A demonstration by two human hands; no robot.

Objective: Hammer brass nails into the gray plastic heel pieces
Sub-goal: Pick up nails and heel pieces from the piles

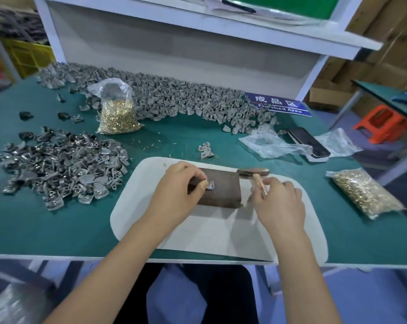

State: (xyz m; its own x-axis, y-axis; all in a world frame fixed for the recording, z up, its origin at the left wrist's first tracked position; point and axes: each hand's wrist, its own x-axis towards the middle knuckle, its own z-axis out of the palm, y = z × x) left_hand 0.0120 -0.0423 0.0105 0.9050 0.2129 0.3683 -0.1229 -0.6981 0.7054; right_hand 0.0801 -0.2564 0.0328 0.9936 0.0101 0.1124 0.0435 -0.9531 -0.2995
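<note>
On the dark brown block (217, 191) at the middle of the white mat (151, 220), one gray heel piece (210, 185) sits pinched between the thumb and curled fingers (203, 177) of the left hand (179, 185), which steadies it against the block's top face. Whether a brass nail already stands in it is too small to tell. Just to the right, the right hand (279, 202) has its fingers curled round the wooden handle of the hammer (253, 173), whose metal head lies past the block's far right corner — low, near the mat, not raised for a blow. Judging by how things lie, this piece is being set up or nailed, one of very many. Left of the mat lies a heap of shinier heel pieces (64, 169), which look like the worked ones, though that is a guess; a few more (206, 149) lie just beyond the mat. Along the back of the green bench (57, 230) runs a long bank of dull gray pieces (174, 97), seemingly still to do, so the task appears far from finished. An open bag of brass nails (118, 113) stands before that bank, a second bag (363, 192) lies at the right, and a phone (308, 142), crumpled plastic (267, 143) and a blue sign (279, 104) sit beyond.
</note>
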